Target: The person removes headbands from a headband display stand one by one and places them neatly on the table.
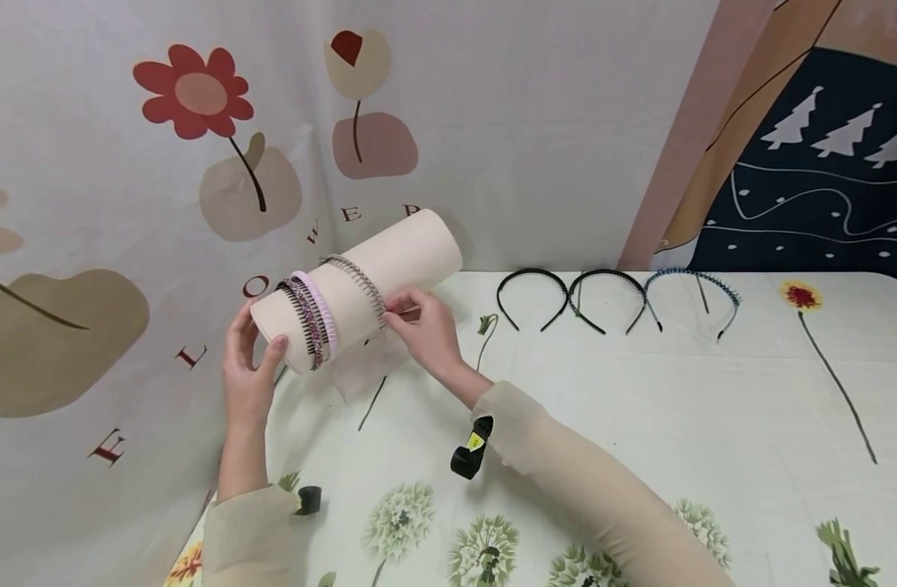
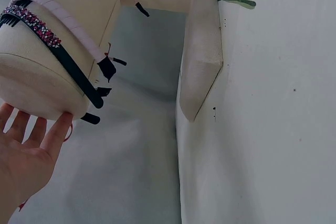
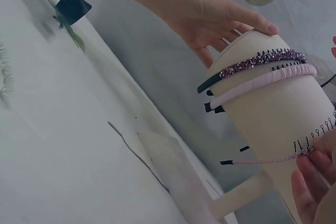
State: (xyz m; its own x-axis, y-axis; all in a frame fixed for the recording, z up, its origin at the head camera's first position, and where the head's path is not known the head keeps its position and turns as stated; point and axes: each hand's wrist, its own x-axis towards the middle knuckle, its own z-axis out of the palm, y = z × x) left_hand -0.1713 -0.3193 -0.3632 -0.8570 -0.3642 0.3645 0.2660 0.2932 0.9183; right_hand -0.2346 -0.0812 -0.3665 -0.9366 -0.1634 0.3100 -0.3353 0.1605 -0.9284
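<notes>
A cream padded headband stand (image 1: 419,244) with a roll-shaped body lies tilted across the head view's middle. My left hand (image 1: 246,375) holds its left end, thumb in front and fingers behind. Near that end sit a dark headband with purple-pink sparkles (image 3: 257,62) and a lilac wrapped headband (image 3: 262,83), side by side. Farther along the roll is a thin pinkish headband with wire loops (image 1: 362,281). My right hand (image 1: 430,334) pinches that thin band at its front side, between thumb and fingers. Its other fingers are partly hidden in the right wrist view.
Three headbands lie in a row at the table's back: a black one (image 1: 532,273), another black one (image 1: 607,274) and a blue one (image 1: 692,273). The stand's flat base (image 2: 202,61) shows below the roll. A printed cloth wall (image 1: 529,147) rises behind the table.
</notes>
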